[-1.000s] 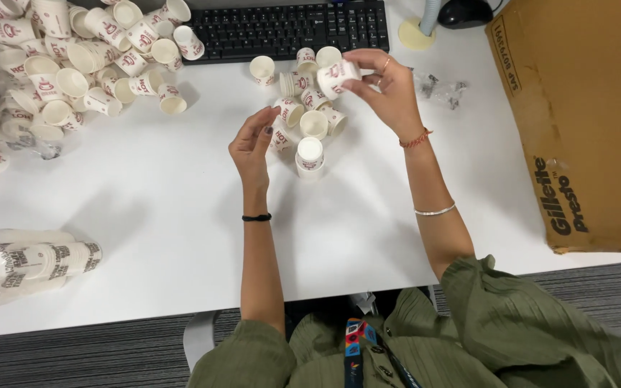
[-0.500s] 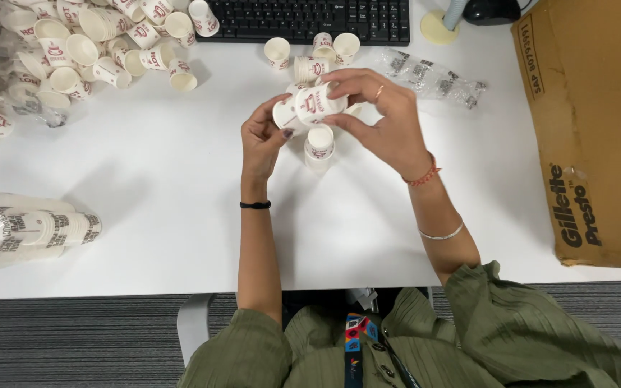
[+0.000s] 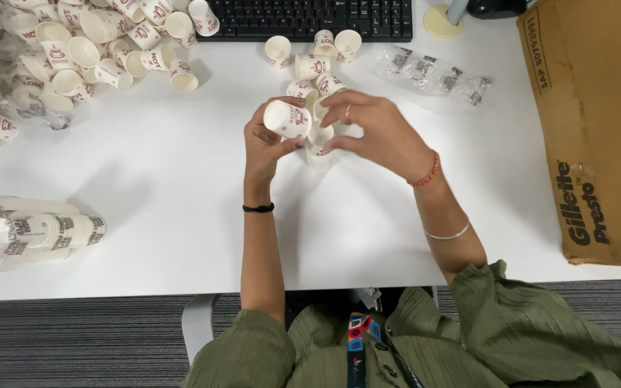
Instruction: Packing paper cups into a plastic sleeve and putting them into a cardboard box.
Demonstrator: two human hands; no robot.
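Paper cup [image 3: 287, 118], tipped sideways, is pinched in the left hand [image 3: 266, 144]; right hand [image 3: 379, 133] grips stacked cups [image 3: 319, 147]; align rims squarely before nesting.

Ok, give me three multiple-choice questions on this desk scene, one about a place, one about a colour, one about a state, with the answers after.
1. Where is the keyboard?
A. top edge of the table
B. on the floor
C. inside the cardboard box

2. What colour is the band on the left wrist?
A. black
B. yellow
C. blue

3. How is the paper cup in the left hand held?
A. tipped on its side
B. crushed flat
C. upright on the table

Answers: 1 A, it lies above the loose cups. 2 A, a thin black band. 3 A, its open rim faces sideways.
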